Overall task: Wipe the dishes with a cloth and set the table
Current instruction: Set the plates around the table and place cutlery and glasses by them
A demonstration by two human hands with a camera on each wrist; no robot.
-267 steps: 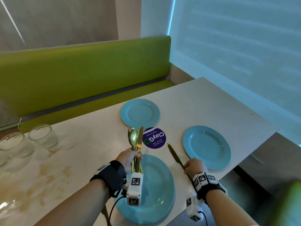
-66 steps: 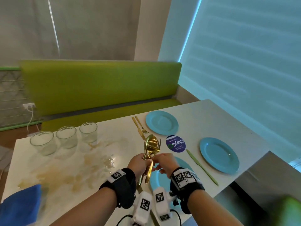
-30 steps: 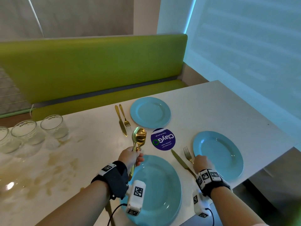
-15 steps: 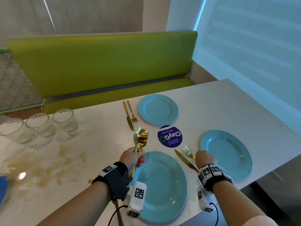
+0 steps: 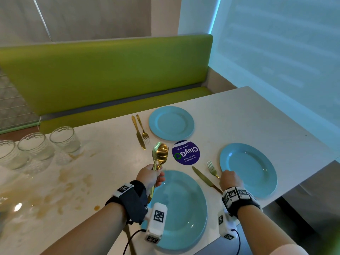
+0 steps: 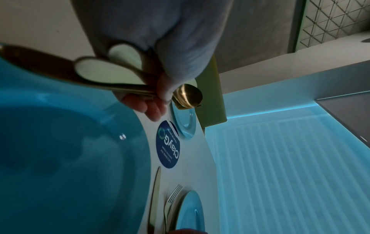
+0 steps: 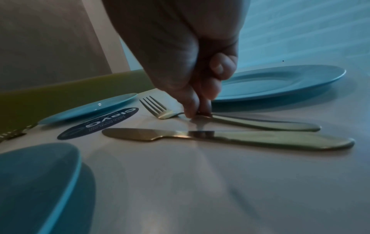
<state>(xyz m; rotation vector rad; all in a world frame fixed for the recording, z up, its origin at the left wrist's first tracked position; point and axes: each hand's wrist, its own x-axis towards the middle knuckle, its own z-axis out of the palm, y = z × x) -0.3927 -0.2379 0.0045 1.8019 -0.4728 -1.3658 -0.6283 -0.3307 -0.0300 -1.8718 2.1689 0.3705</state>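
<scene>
while left hand grips spare gold spoons upright at frame centre, right hand pinches fork, aligning it beside knife.

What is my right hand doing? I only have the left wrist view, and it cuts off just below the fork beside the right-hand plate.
Observer: Your right hand pinches the gold fork at its neck with its fingertips. The fork lies flat on the table.
Operator: Is the fork clear of the knife?
Observer: Yes. In the right wrist view the gold knife lies beside it with a gap of bare table between them.
Operator: Anything out to my left?
Observer: The head view shows three empty glasses in a row at the table's left end.
Operator: Is the surface there clean?
Observer: No, brownish stains spread over the tabletop in front of the glasses.
</scene>
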